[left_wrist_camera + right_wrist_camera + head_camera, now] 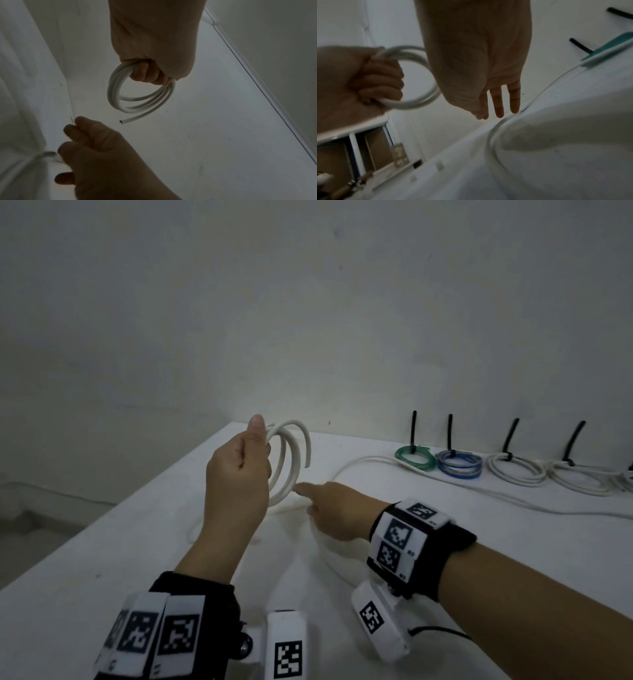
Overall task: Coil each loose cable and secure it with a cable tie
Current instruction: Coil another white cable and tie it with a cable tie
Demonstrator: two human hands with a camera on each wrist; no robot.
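My left hand (239,470) is raised above the white table (445,542) and grips a coil of white cable (291,460), thumb pointing up. In the left wrist view the fingers (149,73) curl round several loops of the coil (137,100), and the cut end (121,121) sticks out free. My right hand (318,501) reaches low over the table just right of the coil, holding nothing. Its straight fingers (498,102) are at the loose stretch of the same cable (494,135), which trails across the table (363,463) towards the back right.
Along the back right lie tied coils: a green one (414,457), a blue one (459,463) and two white ones (517,470), each with a black cable tie (414,426) standing up. The table's left edge (137,501) drops to the floor. A wall stands close behind.
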